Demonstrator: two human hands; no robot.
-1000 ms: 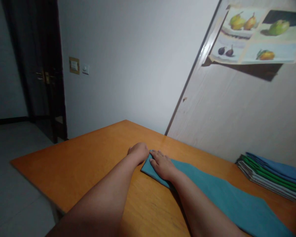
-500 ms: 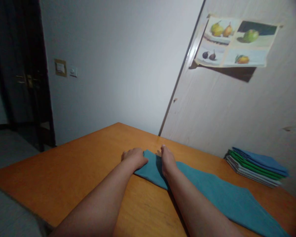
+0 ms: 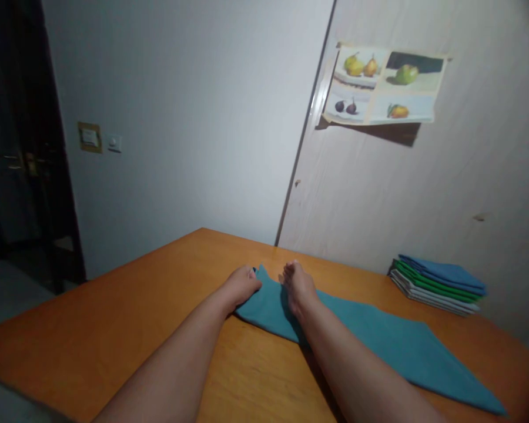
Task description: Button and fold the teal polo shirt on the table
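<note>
A long teal cloth (image 3: 379,338), folded into a flat strip, lies on the orange wooden table (image 3: 127,311). It runs from the far middle of the table down to the near right side.

Both hands are at the far end of the cloth. The left hand (image 3: 243,284) sits on the left corner with its fingers curled down. The right hand (image 3: 297,284) is on the other edge, turned on its side. The 2 hands are apart, with a bit of teal cloth between them. I cannot tell if the fingers pinch the cloth or just press on it.

The cloth looks soft, thin and light. It would likely bend and flop as soon as it is lifted, and it may slide on the smooth table. It will not break. The best places to hold it look like the 2 corners at the far end, 1 for each hand, so the end stays flat and straight.

A stack of folded blue, green and white cloths (image 3: 438,281) sits by the wall, well apart from the hands. A paper picture of fruit (image 3: 381,85) hangs above.
</note>
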